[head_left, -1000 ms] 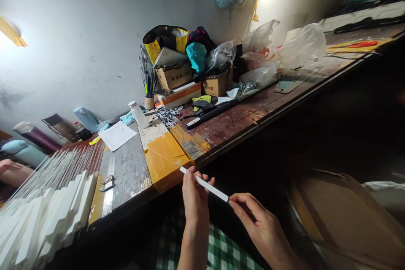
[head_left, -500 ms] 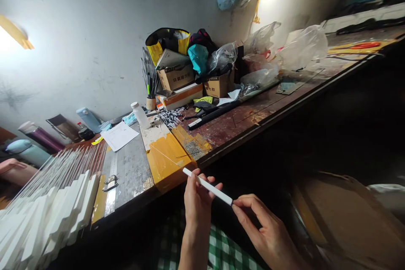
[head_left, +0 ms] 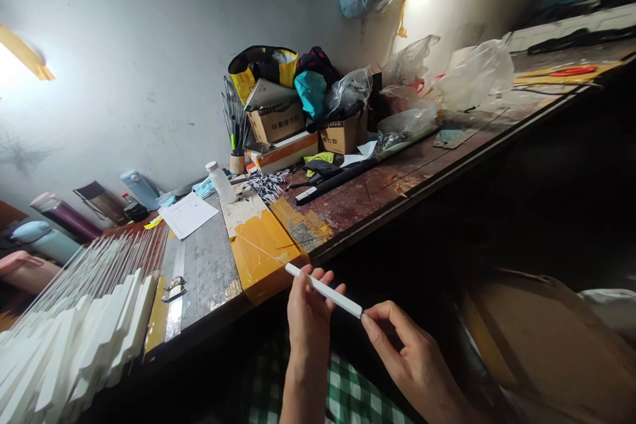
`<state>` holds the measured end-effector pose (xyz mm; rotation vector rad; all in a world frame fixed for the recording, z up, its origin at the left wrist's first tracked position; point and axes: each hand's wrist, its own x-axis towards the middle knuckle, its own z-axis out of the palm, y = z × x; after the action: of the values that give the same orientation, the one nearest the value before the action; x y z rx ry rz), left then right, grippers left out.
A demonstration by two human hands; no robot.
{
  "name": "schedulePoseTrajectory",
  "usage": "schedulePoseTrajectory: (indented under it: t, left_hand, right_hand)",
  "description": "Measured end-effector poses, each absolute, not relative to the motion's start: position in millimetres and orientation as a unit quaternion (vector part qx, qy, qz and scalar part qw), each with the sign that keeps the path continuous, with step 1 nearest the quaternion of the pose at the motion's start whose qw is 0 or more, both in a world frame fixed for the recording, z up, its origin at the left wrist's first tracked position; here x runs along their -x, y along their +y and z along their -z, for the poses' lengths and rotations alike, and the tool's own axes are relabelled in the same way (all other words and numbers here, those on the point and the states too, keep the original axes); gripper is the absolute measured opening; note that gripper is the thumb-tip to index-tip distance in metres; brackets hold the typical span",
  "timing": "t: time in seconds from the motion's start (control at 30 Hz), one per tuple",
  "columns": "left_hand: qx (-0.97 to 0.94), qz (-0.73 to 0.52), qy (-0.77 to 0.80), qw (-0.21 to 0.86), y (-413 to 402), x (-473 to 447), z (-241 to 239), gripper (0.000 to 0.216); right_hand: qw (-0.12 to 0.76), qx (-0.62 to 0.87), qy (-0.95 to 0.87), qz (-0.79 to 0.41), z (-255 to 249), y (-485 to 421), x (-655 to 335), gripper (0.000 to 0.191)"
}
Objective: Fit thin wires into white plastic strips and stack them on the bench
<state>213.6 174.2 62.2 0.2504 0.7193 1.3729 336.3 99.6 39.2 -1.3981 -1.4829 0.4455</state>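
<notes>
A slim white stick slants across my view in front of the bench edge. From its far end a thin pale rod runs up over the orange-taped board. My left hand grips the stick near that far end, its other fingers loosely curled beneath. The near end is pinched between thumb and forefinger of my right hand; the very tip there is covered by the fingers. On the bench to the left lies a pile of similar white pieces with long thin rods pointing away.
A steel ruler and a small metal clip lie beside the pile. Behind them are a paper sheet, a white bottle and cartons. A large brown carton stands below the bench at right.
Both hands and the white stick have shifted very slightly to the left. The grip of each hand looks the same.
</notes>
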Motion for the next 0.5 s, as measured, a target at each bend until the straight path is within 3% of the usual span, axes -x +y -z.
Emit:
schedulePoseTrajectory:
  t: [0.5]
  left_hand:
    - [-0.112, -0.610, 0.310, 0.720, 171.2, -215.7, -62.0, 0.017]
  right_hand:
    - [0.473, 0.595, -0.610, -0.224, -43.7, 95.1, -336.3, 0.027]
